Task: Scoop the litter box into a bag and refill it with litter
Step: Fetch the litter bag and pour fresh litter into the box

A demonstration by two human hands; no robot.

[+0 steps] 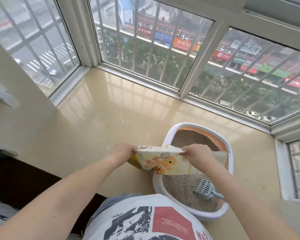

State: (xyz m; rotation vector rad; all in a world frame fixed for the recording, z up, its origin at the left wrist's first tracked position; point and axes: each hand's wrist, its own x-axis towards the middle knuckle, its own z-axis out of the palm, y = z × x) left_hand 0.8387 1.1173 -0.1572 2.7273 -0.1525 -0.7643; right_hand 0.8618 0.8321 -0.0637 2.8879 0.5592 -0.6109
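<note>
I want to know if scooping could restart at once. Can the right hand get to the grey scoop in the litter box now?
Probably not at once: the right hand pinches the litter bag, as does the left hand. The scoop lies uncovered in the litter box, just below that hand.

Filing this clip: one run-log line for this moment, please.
phase: refill | left hand and right hand: grip litter bag top, above litter box | scoop: in litter

The litter bag [168, 161] hides the middle of the litter box [196, 168]. The scoop [205, 188] handle goes behind the right arm. The words on the bag are too small to read.
</note>
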